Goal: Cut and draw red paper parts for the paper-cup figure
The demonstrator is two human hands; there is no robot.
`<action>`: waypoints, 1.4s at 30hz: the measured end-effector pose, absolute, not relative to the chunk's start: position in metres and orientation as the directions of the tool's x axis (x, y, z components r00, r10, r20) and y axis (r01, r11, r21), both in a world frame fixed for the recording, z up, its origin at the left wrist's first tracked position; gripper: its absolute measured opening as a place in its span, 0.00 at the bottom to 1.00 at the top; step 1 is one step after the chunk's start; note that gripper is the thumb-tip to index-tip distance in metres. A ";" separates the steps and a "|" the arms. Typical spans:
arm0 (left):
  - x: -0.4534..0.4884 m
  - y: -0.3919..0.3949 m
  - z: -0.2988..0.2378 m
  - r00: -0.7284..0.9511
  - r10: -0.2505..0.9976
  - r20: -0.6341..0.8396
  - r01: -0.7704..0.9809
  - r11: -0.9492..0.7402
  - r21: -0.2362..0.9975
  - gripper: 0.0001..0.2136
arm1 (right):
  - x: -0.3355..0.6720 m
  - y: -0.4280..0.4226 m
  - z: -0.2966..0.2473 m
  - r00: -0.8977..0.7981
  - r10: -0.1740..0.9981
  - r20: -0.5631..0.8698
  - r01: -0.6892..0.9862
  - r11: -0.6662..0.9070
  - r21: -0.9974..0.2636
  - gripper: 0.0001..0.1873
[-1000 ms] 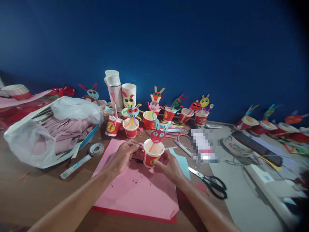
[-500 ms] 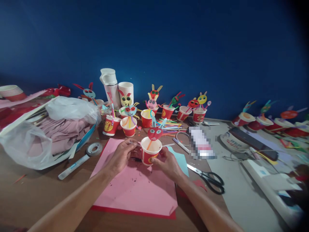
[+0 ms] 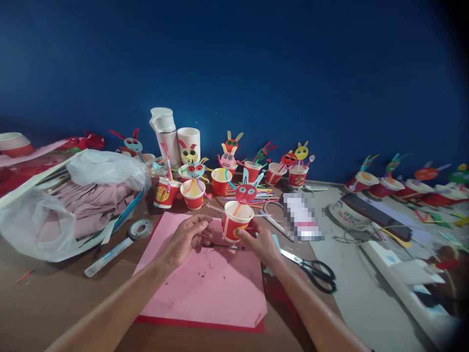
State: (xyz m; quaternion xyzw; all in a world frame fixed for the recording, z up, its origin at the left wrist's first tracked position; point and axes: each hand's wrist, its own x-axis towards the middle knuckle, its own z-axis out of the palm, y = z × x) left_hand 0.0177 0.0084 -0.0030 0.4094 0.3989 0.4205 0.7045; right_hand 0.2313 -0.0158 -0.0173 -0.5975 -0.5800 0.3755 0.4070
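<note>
My right hand (image 3: 260, 242) is closed round the right side of a red and white paper cup (image 3: 231, 229), thumb across its front. Above the cup's rim stands a red paper face (image 3: 246, 194) with blue-edged ears, on an orange stem. Thin straws stick out from both sides of the cup. To the left, my left hand (image 3: 188, 237) is apart from the cup, fingers loosely bent and nothing seen in them. Beneath both hands lies pink paper (image 3: 205, 298) with dark scraps and a thin black tool (image 3: 225, 247) on it.
Several decorated cups (image 3: 193, 194) stand along the back. Scissors (image 3: 311, 269) and a phone with a blurred screen (image 3: 302, 217) lie to the right, a tape roll (image 3: 140, 229) and a cutter (image 3: 108, 257) to the left. A plastic bag (image 3: 44, 234) and a power strip (image 3: 399, 288) flank these.
My left hand has come away from the cup's left straw. The cup has shifted slightly right and up in my right hand, uncovering the black tool on the paper.
</note>
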 end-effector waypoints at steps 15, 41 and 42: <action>0.020 0.002 0.002 0.280 0.942 -0.186 0.004 0.192 0.981 0.14 | 0.251 -0.006 -0.011 0.117 0.981 0.154 0.535 0.069 -0.842 0.19; 0.039 0.004 0.046 0.294 0.950 0.107 0.378 -0.219 0.900 0.06 | 0.233 -0.035 -0.014 -0.177 0.874 0.453 0.824 0.383 -0.417 0.15; 0.038 0.004 0.045 0.298 0.950 0.093 0.370 -0.204 0.906 0.06 | 0.232 -0.036 -0.015 -0.186 0.861 0.473 0.823 0.399 -0.404 0.14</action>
